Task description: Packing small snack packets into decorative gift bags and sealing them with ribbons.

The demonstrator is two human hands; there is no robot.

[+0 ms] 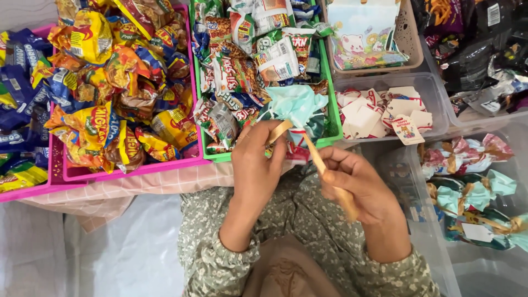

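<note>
The left hand (254, 159) and the right hand (352, 181) meet in the middle, with a ribbon (319, 162) between them and a wrapped bundle (297, 110) just behind the fingers. Behind the left hand stands a tray (220, 157) full of snack packets, and left of it two more trays (137, 169) of packets. To the right lie a bin of paper tags (434, 104), behind it a basket (410, 38), and nearer a tub (440, 242) holding finished bundles.

Teal tissue bundle (297, 104), tan ribbon (316, 157), pink tray (132, 169), green tray (333, 110), olive floral sleeves (231, 258), pink checked cloth (165, 181).
</note>
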